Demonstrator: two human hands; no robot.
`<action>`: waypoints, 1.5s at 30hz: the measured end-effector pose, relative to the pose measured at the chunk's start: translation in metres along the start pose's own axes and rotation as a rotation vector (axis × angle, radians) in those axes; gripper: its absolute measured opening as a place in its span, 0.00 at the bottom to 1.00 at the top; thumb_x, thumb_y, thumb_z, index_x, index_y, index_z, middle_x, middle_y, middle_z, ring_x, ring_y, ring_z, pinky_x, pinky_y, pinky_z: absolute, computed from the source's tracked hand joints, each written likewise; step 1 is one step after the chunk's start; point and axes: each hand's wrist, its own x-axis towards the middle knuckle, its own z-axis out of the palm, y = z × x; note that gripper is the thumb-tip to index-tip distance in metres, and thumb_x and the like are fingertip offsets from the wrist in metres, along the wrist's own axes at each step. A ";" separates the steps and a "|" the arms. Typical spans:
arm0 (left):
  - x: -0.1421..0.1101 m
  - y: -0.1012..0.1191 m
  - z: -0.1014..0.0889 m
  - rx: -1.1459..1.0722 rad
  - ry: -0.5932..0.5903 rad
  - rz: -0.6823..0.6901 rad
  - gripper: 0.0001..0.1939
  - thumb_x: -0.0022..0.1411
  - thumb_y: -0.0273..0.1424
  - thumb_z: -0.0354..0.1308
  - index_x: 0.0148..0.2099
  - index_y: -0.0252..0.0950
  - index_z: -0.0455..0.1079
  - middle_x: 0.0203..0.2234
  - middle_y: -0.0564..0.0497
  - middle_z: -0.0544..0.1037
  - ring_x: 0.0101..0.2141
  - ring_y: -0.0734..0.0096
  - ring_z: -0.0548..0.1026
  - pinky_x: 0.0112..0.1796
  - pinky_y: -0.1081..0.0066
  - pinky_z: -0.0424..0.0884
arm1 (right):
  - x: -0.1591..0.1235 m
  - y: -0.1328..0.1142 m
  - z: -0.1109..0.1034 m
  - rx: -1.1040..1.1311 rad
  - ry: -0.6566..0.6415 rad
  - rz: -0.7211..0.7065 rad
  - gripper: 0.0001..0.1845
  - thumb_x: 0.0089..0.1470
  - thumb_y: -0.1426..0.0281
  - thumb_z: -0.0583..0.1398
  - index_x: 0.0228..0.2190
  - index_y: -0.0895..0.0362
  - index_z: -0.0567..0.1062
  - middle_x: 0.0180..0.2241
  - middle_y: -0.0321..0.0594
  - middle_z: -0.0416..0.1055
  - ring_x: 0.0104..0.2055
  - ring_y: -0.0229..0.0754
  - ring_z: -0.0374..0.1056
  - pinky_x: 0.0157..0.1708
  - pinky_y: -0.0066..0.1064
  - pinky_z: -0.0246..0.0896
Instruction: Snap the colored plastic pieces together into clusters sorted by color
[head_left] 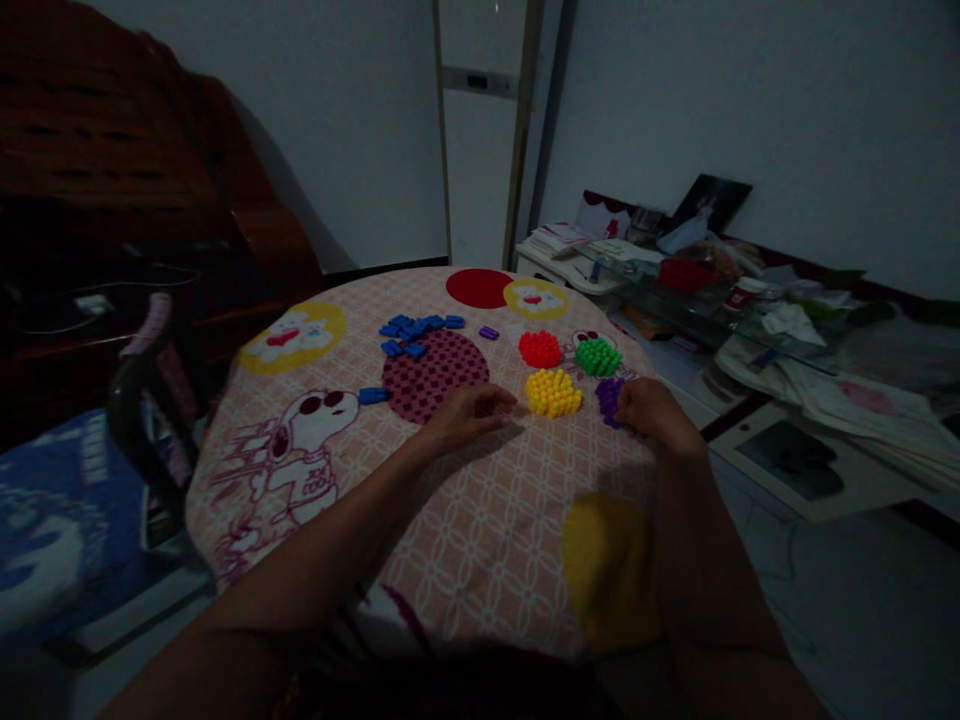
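My left hand rests on the round table's patterned cloth, fingers curled, just left of a yellow cluster of small plastic pieces. My right hand lies closed beside a purple cluster, touching its right side. What either hand holds, if anything, is hidden. Behind these sit a red cluster and a green cluster. Several blue pieces lie scattered further back left, with one blue piece apart and one purple piece alone.
A dark chair stands at the table's left edge with wooden furniture behind. To the right, a low glass table and the floor are cluttered with papers and boxes. The room is dim.
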 end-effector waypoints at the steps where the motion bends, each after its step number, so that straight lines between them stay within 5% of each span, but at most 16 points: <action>1: 0.000 0.000 0.000 -0.006 0.001 0.002 0.18 0.57 0.37 0.63 0.48 0.32 0.75 0.39 0.45 0.81 0.38 0.66 0.78 0.37 0.71 0.72 | -0.001 -0.001 -0.001 -0.035 0.000 -0.008 0.07 0.48 0.79 0.61 0.21 0.59 0.75 0.16 0.37 0.71 0.18 0.33 0.64 0.21 0.24 0.50; 8: -0.001 0.000 -0.001 0.049 0.019 0.013 0.16 0.56 0.33 0.62 0.46 0.32 0.75 0.36 0.47 0.80 0.35 0.70 0.77 0.35 0.74 0.70 | 0.005 0.011 -0.001 -0.149 0.068 -0.095 0.04 0.44 0.76 0.64 0.21 0.57 0.75 0.20 0.37 0.72 0.23 0.36 0.67 0.22 0.27 0.48; 12: -0.001 -0.006 -0.006 0.135 0.077 -0.017 0.14 0.55 0.30 0.62 0.44 0.32 0.76 0.34 0.48 0.80 0.34 0.69 0.77 0.35 0.73 0.71 | 0.011 0.020 -0.001 -0.012 0.077 -0.137 0.05 0.42 0.71 0.65 0.19 0.55 0.74 0.19 0.36 0.72 0.22 0.39 0.67 0.23 0.29 0.52; 15: 0.008 -0.013 -0.019 0.240 0.134 -0.045 0.13 0.56 0.28 0.60 0.44 0.33 0.76 0.35 0.48 0.81 0.36 0.67 0.78 0.38 0.71 0.73 | 0.011 0.019 -0.002 0.129 0.199 -0.185 0.08 0.46 0.67 0.64 0.19 0.54 0.74 0.19 0.39 0.73 0.23 0.42 0.68 0.24 0.32 0.55; 20: 0.060 -0.026 -0.046 0.630 0.204 -0.088 0.22 0.56 0.23 0.57 0.54 0.30 0.73 0.46 0.40 0.80 0.47 0.57 0.78 0.51 0.61 0.72 | 0.008 0.007 0.005 0.242 0.445 -0.233 0.09 0.51 0.65 0.60 0.24 0.55 0.76 0.25 0.44 0.77 0.27 0.45 0.71 0.27 0.33 0.59; 25: 0.123 -0.048 -0.053 0.861 0.155 -0.158 0.32 0.62 0.18 0.48 0.68 0.26 0.57 0.65 0.33 0.64 0.63 0.60 0.66 0.62 0.65 0.61 | 0.011 -0.001 0.014 0.314 0.510 -0.308 0.12 0.55 0.63 0.57 0.28 0.56 0.77 0.27 0.45 0.77 0.29 0.46 0.72 0.30 0.34 0.61; 31: 0.154 -0.058 -0.046 0.946 0.044 -0.238 0.26 0.59 0.19 0.55 0.61 0.28 0.68 0.57 0.32 0.72 0.54 0.54 0.74 0.56 0.62 0.67 | 0.015 -0.006 0.017 0.340 0.520 -0.291 0.12 0.54 0.63 0.58 0.27 0.56 0.76 0.27 0.45 0.77 0.30 0.46 0.72 0.32 0.34 0.61; 39: 0.115 -0.027 -0.035 0.927 -0.016 -0.162 0.13 0.58 0.28 0.61 0.46 0.33 0.78 0.43 0.41 0.81 0.44 0.57 0.78 0.48 0.66 0.71 | 0.003 -0.053 0.036 0.510 0.228 -0.516 0.09 0.54 0.66 0.58 0.27 0.56 0.76 0.27 0.40 0.75 0.31 0.41 0.70 0.31 0.29 0.60; 45: 0.058 0.009 -0.013 0.429 0.018 0.118 0.16 0.57 0.33 0.63 0.48 0.35 0.76 0.37 0.48 0.82 0.35 0.67 0.78 0.38 0.71 0.71 | 0.000 -0.084 0.056 0.826 0.087 -0.457 0.15 0.55 0.59 0.60 0.38 0.56 0.78 0.26 0.37 0.74 0.28 0.39 0.71 0.25 0.26 0.62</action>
